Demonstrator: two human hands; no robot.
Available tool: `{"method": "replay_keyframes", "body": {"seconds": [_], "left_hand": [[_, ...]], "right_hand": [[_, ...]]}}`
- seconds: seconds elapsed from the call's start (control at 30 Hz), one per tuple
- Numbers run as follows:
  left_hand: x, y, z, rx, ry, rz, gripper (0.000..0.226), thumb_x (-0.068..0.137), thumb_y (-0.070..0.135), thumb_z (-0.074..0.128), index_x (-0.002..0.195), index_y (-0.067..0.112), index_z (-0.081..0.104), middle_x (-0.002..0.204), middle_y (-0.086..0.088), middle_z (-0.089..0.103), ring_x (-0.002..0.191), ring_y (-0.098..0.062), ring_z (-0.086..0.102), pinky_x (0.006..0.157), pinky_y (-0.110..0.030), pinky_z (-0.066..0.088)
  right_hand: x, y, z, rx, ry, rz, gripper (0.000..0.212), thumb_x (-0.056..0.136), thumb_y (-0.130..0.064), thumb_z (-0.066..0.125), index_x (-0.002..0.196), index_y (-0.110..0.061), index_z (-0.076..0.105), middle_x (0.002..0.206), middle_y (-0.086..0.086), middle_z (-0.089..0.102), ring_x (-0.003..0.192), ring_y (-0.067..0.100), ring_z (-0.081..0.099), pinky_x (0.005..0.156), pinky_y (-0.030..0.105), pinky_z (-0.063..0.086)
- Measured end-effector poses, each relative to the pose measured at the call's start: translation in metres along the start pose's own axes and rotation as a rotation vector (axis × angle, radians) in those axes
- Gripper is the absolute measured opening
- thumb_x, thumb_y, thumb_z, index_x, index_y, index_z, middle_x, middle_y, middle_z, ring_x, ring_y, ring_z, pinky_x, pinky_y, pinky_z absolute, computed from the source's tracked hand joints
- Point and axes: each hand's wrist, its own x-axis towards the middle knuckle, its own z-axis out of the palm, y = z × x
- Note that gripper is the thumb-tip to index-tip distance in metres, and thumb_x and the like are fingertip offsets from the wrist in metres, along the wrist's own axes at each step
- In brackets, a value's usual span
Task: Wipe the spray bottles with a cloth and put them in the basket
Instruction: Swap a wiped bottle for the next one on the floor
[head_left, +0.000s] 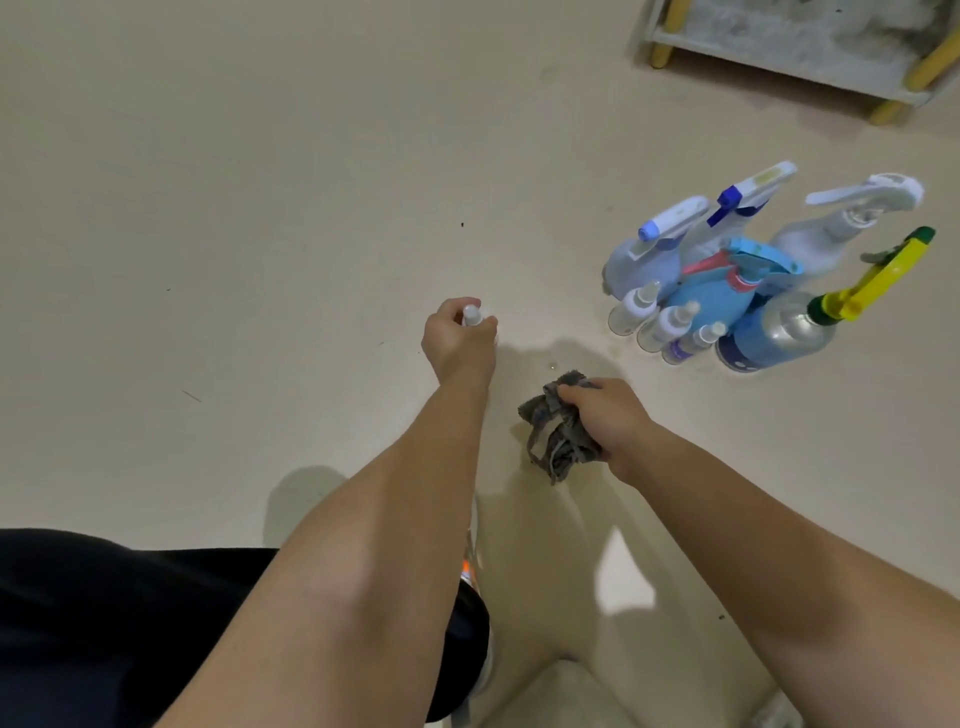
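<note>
The left hand (457, 340) curls around one small bottle (471, 314) with a round white cap, held upright over the smooth beige floor (260, 208). The right hand (610, 415) grips one crumpled grey cloth (556, 441) just beside it. Further right, on the floor, stand five plastic trigger bottles (727, 296), with three small clear bottles (667, 325) in front.

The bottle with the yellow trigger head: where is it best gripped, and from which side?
Probably round the green neck of the yellow-trigger bottle, just under the head, coming from its near right side: it stands upright at the cluster's corner, with small bottles crowding its left and taller bottles behind.
</note>
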Motion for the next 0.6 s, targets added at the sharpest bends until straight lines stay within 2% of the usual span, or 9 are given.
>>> {"method": "replay_keyframes", "body": {"seconds": [0.1,0.2,0.3,0.37,0.5,0.6], "left_hand": [[0.002,-0.002,0.002,0.060,-0.041,0.039,0.027,0.087,0.007,0.070,0.112,0.017,0.070,0.101,0.001,0.069,0.087,-0.014,0.064,0.063,-0.012,0.045],[0.004,-0.003,0.002,0.124,-0.081,0.070,0.037,0.085,0.009,0.073,0.121,0.018,0.067,0.113,0.000,0.067,0.099,-0.017,0.062,0.078,-0.022,0.045],[0.001,-0.002,-0.005,0.146,-0.111,0.063,0.059,0.085,0.015,0.077,0.139,0.018,0.054,0.124,0.001,0.060,0.106,-0.016,0.058,0.089,-0.024,0.044],[-0.007,-0.002,-0.011,0.154,-0.105,-0.027,0.071,0.084,0.024,0.080,0.145,0.019,0.045,0.130,0.001,0.054,0.110,-0.017,0.056,0.091,-0.028,0.044],[-0.039,-0.014,-0.019,0.346,-0.122,-0.148,0.060,0.090,0.028,0.071,0.142,0.013,0.046,0.138,-0.007,0.056,0.121,-0.025,0.056,0.087,-0.029,0.041],[-0.070,-0.018,-0.003,0.528,-0.276,-0.098,0.050,0.092,0.023,0.063,0.138,0.011,0.049,0.136,-0.009,0.056,0.123,-0.028,0.056,0.090,-0.031,0.045]], "right_hand": [[0.001,0.001,0.000,0.005,-0.011,-0.009,0.014,0.098,-0.023,0.061,0.093,-0.013,0.067,0.098,0.015,0.073,0.090,0.035,0.071,0.078,0.044,0.059],[-0.005,-0.002,-0.004,0.023,-0.012,-0.014,0.014,0.098,-0.023,0.060,0.095,-0.012,0.068,0.099,0.015,0.073,0.094,0.035,0.071,0.087,0.051,0.059],[-0.015,-0.006,-0.013,0.042,0.007,-0.028,0.011,0.099,-0.022,0.060,0.095,-0.013,0.066,0.100,0.015,0.073,0.093,0.034,0.071,0.086,0.050,0.059],[-0.025,-0.009,-0.024,0.044,0.021,-0.050,0.009,0.098,-0.022,0.062,0.095,-0.014,0.065,0.101,0.014,0.072,0.092,0.032,0.070,0.084,0.046,0.060],[-0.046,-0.012,-0.057,0.062,0.068,-0.073,0.007,0.094,-0.022,0.066,0.095,-0.015,0.067,0.100,0.013,0.071,0.092,0.031,0.069,0.083,0.043,0.059],[-0.057,-0.007,-0.088,0.089,0.141,-0.063,0.005,0.092,-0.021,0.068,0.089,-0.017,0.068,0.095,0.013,0.071,0.084,0.029,0.068,0.072,0.037,0.059]]}}
